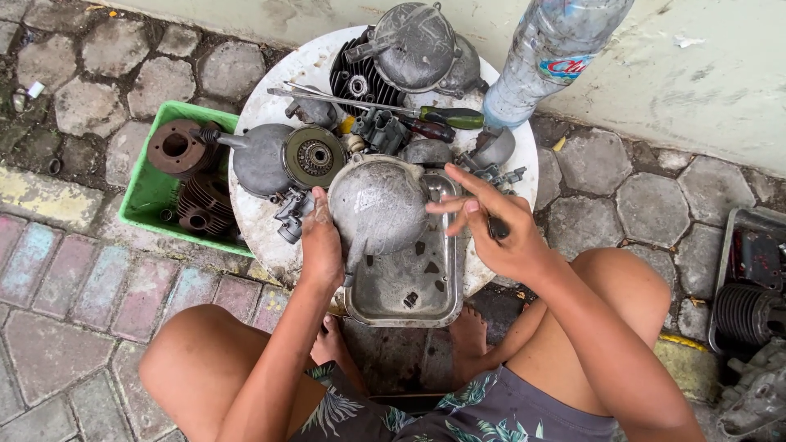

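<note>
We grip a dull, domed grey metal cover (378, 205) in our left hand (321, 245), fingers clamped on its edge. Our right hand (499, 229) touches its right side, fingers spread apart, above a shallow steel tray (409, 295).

Engine cover (377, 205) over metal tray (409, 303) on round board (270, 229), crate (151, 192) left, bottle (548, 57) behind right

Round white tabletop (262, 106) under engine parts (409, 49)
</note>
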